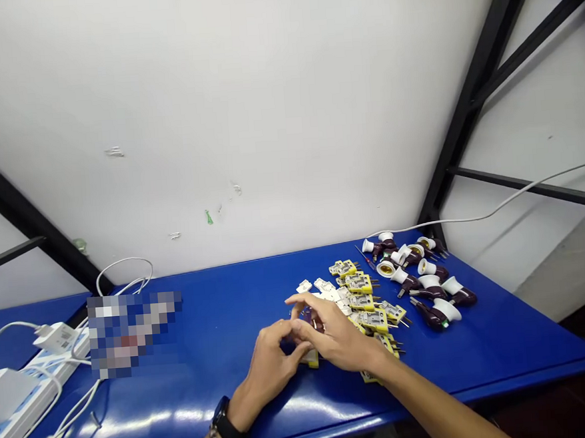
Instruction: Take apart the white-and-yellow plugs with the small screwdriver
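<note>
My left hand and my right hand meet above the blue table, fingertips curled together in a pinch. A bit of dark purple shows between the fingers of the right hand, but my fingers hide most of what is there. Just below them, part of a yellow piece peeks out. Right beside the right hand lie several open yellow plug bodies with metal pins pointing right. Small white plastic covers are heaped behind the fingers.
At the right back lie several lamp holders with white sockets and dark purple plugs, beside a thin screwdriver. A white power strip with chargers and cables occupies the left. Black frame posts flank the table.
</note>
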A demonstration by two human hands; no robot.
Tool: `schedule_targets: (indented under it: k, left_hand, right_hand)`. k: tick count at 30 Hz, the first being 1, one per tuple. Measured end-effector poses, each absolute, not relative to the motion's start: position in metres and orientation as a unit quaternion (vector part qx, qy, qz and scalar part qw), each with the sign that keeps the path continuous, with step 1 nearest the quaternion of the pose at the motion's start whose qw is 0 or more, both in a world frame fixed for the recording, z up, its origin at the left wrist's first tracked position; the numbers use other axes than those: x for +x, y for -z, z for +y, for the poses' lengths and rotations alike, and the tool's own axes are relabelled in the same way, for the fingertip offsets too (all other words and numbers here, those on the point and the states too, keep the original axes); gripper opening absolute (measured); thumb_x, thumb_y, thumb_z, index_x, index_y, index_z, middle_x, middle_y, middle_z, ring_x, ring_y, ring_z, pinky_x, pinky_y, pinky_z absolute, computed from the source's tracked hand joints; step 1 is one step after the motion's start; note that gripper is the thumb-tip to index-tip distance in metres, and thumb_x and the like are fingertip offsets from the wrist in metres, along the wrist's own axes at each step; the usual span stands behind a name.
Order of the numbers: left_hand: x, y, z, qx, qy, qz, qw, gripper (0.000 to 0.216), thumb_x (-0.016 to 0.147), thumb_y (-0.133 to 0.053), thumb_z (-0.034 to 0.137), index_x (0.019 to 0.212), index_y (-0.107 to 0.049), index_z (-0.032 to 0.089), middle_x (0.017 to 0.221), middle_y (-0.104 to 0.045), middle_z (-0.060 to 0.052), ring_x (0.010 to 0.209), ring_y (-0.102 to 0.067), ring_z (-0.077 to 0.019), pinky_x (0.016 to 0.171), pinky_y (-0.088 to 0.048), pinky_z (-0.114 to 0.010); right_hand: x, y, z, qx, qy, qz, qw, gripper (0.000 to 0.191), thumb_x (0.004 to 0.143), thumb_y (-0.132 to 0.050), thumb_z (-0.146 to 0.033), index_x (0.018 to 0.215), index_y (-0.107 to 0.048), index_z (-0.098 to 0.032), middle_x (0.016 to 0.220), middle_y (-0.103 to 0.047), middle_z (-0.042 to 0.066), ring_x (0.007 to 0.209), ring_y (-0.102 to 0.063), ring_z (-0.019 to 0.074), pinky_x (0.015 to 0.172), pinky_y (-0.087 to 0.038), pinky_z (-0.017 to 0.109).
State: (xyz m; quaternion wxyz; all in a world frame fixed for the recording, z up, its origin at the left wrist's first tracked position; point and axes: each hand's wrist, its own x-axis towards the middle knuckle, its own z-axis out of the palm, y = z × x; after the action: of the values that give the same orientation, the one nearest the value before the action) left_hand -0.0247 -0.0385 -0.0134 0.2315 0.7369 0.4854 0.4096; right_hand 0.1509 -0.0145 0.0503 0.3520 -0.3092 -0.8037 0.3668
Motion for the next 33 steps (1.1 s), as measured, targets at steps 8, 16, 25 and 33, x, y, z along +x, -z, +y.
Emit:
schedule_targets:
  k: [8, 16, 25, 33]
  left_hand:
    - [-0.024, 0.010, -0.039, 0.755, -0.384, 0.478, 0.232, 0.012, 0.090, -0.064, 0.023, 0.080, -0.071, 0.020, 0.077, -0.072, -0.001, 0.075, -0.063, -0.0182, 0.075, -0.047, -0.029]
    - [-0.037, -0.003, -0.045, 0.784, -0.298, 0.476, 0.263, 0.047, 0.075, -0.083, 0.035, 0.118, -0.067, 0.026, 0.112, -0.071, -0.005, 0.104, -0.065, -0.0256, 0.093, -0.049, -0.036]
    - [-0.039, -0.014, -0.051, 0.806, -0.289, 0.467, 0.222, 0.029, 0.088, -0.071, 0.030, 0.117, -0.071, 0.027, 0.112, -0.073, -0.006, 0.105, -0.065, -0.0250, 0.094, -0.050, -0.037]
    - [-0.034, -0.014, -0.022, 0.788, -0.314, 0.497, 0.185, 0.018, 0.095, -0.061, 0.023, 0.101, -0.078, 0.025, 0.094, -0.077, -0.004, 0.088, -0.070, -0.0217, 0.081, -0.053, -0.032]
  right_hand:
    - [0.153, -0.044, -0.017, -0.318, -0.401, -0.780, 0.360, 0.026, 0.101, -0.054, -0.033, 0.123, -0.061, -0.021, 0.095, -0.069, 0.003, 0.081, -0.063, 0.0163, 0.073, -0.049, 0.028]
    - [0.167, -0.031, -0.026, -0.332, -0.495, -0.651, 0.470, 0.026, 0.102, -0.051, -0.044, 0.105, -0.059, -0.020, 0.081, -0.063, 0.000, 0.057, -0.056, 0.0106, 0.053, -0.046, 0.024]
    - [0.167, -0.026, -0.033, -0.332, -0.514, -0.544, 0.574, 0.030, 0.096, -0.057, -0.051, 0.097, -0.058, -0.021, 0.081, -0.064, 0.003, 0.054, -0.060, 0.0128, 0.041, -0.044, 0.021]
    - [0.180, -0.036, -0.035, -0.358, -0.421, -0.471, 0.687, 0.024, 0.098, -0.054, -0.047, 0.096, -0.056, -0.024, 0.083, -0.063, 0.002, 0.055, -0.059, 0.0144, 0.043, -0.048, 0.025]
